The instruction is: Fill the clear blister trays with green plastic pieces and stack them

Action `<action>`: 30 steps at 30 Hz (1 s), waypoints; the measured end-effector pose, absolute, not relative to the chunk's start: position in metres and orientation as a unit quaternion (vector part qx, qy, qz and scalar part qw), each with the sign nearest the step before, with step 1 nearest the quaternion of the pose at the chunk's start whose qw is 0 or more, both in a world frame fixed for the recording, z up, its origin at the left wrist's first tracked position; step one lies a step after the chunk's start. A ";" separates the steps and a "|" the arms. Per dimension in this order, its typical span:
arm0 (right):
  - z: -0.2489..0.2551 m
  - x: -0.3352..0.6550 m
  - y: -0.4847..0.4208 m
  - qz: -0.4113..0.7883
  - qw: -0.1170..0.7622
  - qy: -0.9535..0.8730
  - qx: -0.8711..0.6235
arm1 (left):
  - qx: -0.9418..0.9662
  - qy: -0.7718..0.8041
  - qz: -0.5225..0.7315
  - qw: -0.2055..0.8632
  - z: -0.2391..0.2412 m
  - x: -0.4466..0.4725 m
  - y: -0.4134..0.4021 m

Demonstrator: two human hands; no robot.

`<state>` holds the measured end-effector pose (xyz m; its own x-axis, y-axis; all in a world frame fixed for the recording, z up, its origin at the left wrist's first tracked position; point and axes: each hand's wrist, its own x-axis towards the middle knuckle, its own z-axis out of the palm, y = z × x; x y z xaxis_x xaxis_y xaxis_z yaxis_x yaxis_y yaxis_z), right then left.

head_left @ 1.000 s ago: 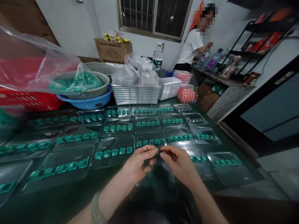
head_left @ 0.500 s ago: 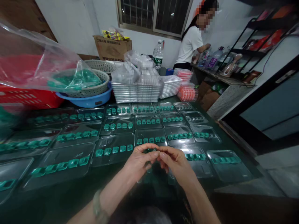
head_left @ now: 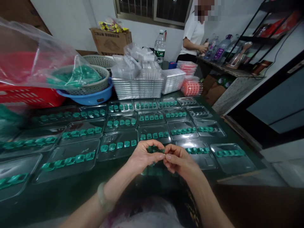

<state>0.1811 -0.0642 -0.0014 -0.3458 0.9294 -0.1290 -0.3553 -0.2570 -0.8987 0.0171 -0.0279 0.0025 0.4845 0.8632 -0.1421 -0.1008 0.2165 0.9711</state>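
My left hand (head_left: 148, 154), with a pale bangle on its wrist, curls thumb and fingers into a loop whose tips meet my right hand (head_left: 177, 158). Both hands are closed in a pinch, fingertip to fingertip. Dark green shows inside the left loop; whether it is a held piece or something behind is unclear, and whatever lies between the tips is hidden. Under and around the hands are clear plastic trays, each with a row of translucent green faceted pieces, such as the tray (head_left: 114, 155) on the left and the tray (head_left: 234, 166) on the right.
Stacked clear trays (head_left: 137, 90) stand at the back, beside packs of orange-red pieces (head_left: 191, 87). Left are a blue basin (head_left: 87, 99), a red basket (head_left: 47, 98) and a plastic bag (head_left: 35, 41). A water bottle (head_left: 160, 47) stands behind; a person (head_left: 192, 38) is by a side counter.
My view has tilted slightly downward. Both hands stay pinched together, and the left fingers form a wider loop with more green showing in it. The other person's arms have shifted at the counter.
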 end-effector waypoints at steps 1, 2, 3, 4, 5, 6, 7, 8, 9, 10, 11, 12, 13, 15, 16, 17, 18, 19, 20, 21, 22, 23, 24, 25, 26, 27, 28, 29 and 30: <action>-0.002 0.181 -0.065 0.701 0.454 -0.418 -0.358 | 0.528 0.361 0.346 0.686 0.003 0.016 -0.028; -0.003 0.181 -0.066 0.687 0.460 -0.426 -0.367 | 0.535 0.353 0.344 0.686 0.003 0.015 -0.028; -0.004 0.181 -0.067 0.671 0.468 -0.435 -0.378 | 0.539 0.345 0.343 0.688 0.002 0.015 -0.028; -0.005 0.180 -0.068 0.653 0.478 -0.442 -0.388 | 0.540 0.339 0.344 0.689 0.002 0.014 -0.028; -0.006 0.180 -0.069 0.635 0.488 -0.449 -0.397 | 0.540 0.335 0.346 0.690 0.001 0.014 -0.028; -0.006 0.179 -0.069 0.620 0.497 -0.454 -0.404 | 0.539 0.332 0.347 0.692 0.001 0.014 -0.028; -0.007 0.179 -0.070 0.610 0.503 -0.455 -0.409 | 0.538 0.329 0.349 0.693 0.000 0.015 -0.028; -0.007 0.178 -0.071 0.605 0.509 -0.453 -0.412 | 0.537 0.326 0.350 0.694 0.000 0.015 -0.028; -0.006 0.178 -0.071 0.606 0.514 -0.447 -0.412 | 0.538 0.324 0.349 0.696 0.000 0.015 -0.028; -0.006 0.178 -0.072 0.614 0.516 -0.436 -0.409 | 0.539 0.322 0.346 0.697 0.000 0.016 -0.028; -0.005 0.178 -0.072 0.626 0.515 -0.423 -0.404 | 0.542 0.321 0.342 0.698 0.000 0.016 -0.028; -0.004 0.178 -0.072 0.640 0.513 -0.409 -0.400 | 0.545 0.321 0.338 0.697 0.001 0.016 -0.028; -0.003 0.178 -0.072 0.654 0.508 -0.397 -0.396 | 0.548 0.321 0.334 0.696 0.002 0.016 -0.028; -0.003 0.178 -0.071 0.670 0.500 -0.381 -0.395 | 0.548 0.326 0.321 0.701 0.003 0.016 -0.028; -0.003 0.178 -0.071 0.670 0.500 -0.378 -0.398 | 0.541 0.328 0.313 0.709 0.003 0.016 -0.028; -0.004 0.178 -0.071 0.662 0.504 -0.379 -0.404 | 0.525 0.329 0.307 0.722 0.003 0.016 -0.029; -0.005 0.178 -0.071 0.646 0.514 -0.385 -0.414 | 0.498 0.331 0.305 0.741 0.003 0.017 -0.029; -0.005 0.178 -0.072 0.619 0.526 -0.394 -0.429 | 0.461 0.333 0.307 0.763 0.002 0.018 -0.028; -0.005 0.177 -0.073 0.585 0.540 -0.406 -0.449 | 0.414 0.335 0.317 0.785 0.002 0.019 -0.028; -0.005 0.175 -0.075 0.547 0.549 -0.420 -0.472 | 0.358 0.339 0.327 0.806 0.001 0.020 -0.027; -0.004 0.173 -0.077 0.509 0.553 -0.436 -0.495 | 0.297 0.343 0.335 0.826 0.000 0.022 -0.026; -0.002 0.171 -0.080 0.474 0.551 -0.454 -0.516 | 0.237 0.346 0.337 0.843 0.000 0.024 -0.025; 0.000 0.168 -0.083 0.444 0.545 -0.473 -0.531 | 0.182 0.342 0.337 0.858 0.000 0.026 -0.024; 0.002 0.165 -0.087 0.418 0.535 -0.496 -0.542 | 0.134 0.334 0.336 0.870 0.000 0.028 -0.023; 0.003 0.161 -0.091 0.394 0.525 -0.519 -0.547 | 0.098 0.322 0.336 0.879 0.001 0.030 -0.022; 0.004 0.157 -0.094 0.370 0.515 -0.543 -0.551 | 0.072 0.312 0.341 0.884 0.002 0.032 -0.022; 0.004 0.154 -0.097 0.348 0.503 -0.564 -0.555 | 0.054 0.303 0.351 0.884 0.004 0.033 -0.021; 0.003 0.151 -0.099 0.326 0.493 -0.580 -0.560 | 0.042 0.298 0.363 0.882 0.007 0.035 -0.021; 0.002 0.149 -0.100 0.308 0.483 -0.590 -0.568 | 0.035 0.292 0.374 0.880 0.009 0.036 -0.021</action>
